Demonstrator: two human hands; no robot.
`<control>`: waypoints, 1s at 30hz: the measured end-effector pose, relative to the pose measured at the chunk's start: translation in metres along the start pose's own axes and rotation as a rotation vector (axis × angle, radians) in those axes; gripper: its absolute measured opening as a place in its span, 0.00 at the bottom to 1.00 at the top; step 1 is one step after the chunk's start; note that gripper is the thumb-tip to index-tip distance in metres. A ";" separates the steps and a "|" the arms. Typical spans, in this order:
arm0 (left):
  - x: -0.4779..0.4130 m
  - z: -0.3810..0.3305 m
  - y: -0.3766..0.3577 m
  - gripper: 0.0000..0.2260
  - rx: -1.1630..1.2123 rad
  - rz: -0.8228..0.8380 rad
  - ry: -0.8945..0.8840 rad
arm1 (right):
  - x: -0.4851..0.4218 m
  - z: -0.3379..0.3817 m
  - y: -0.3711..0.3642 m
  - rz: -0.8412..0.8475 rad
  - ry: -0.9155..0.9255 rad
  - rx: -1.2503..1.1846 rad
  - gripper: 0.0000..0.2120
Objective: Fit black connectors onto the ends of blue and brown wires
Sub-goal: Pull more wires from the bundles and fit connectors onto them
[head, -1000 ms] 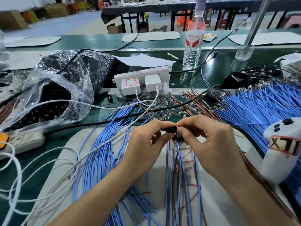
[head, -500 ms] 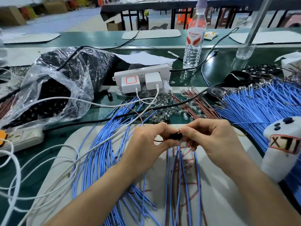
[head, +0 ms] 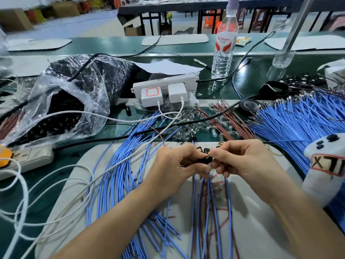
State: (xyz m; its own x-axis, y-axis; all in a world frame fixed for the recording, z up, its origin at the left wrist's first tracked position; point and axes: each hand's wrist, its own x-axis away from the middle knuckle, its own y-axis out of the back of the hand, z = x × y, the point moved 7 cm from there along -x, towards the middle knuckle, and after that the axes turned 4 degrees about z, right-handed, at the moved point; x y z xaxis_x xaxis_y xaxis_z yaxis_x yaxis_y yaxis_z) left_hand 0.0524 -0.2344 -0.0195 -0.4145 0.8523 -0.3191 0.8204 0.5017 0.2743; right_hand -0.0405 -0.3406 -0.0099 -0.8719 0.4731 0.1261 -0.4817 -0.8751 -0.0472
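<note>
Our left hand (head: 175,165) and right hand (head: 242,159) both pinched the black connector (head: 204,160) with curled fingertips, near the far edge of the white mat (head: 261,230). A second before it stood upright; now it lay sideways above the blue wires (head: 211,195), so we judged the fitting almost done.

That small black plastic connector (head: 205,160) is mostly buried under the fingertips of the left hand (head: 175,165) and right hand (head: 242,161), so no telling what's plugged into it. Also the white rounded gadget (head: 326,165) gets chopped off by the right edge.
</note>
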 end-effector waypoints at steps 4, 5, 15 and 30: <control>0.002 0.001 -0.001 0.07 0.071 -0.016 0.009 | 0.001 0.001 0.000 0.018 0.006 -0.032 0.06; 0.001 0.001 -0.001 0.08 0.067 -0.018 0.008 | 0.001 0.001 0.000 0.018 0.010 -0.027 0.06; -0.006 -0.004 0.001 0.04 0.073 -0.060 0.001 | -0.004 0.002 -0.003 0.022 0.118 -0.126 0.06; -0.003 0.004 -0.003 0.06 0.297 0.021 0.088 | -0.008 -0.001 -0.007 0.108 0.183 -0.093 0.05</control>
State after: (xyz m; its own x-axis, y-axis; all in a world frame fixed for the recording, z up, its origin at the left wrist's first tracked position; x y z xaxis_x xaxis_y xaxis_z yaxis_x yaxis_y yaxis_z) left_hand 0.0524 -0.2393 -0.0229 -0.4184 0.8779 -0.2327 0.9029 0.4299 -0.0016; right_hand -0.0304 -0.3384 -0.0118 -0.9160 0.3955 -0.0665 -0.3835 -0.9124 -0.1432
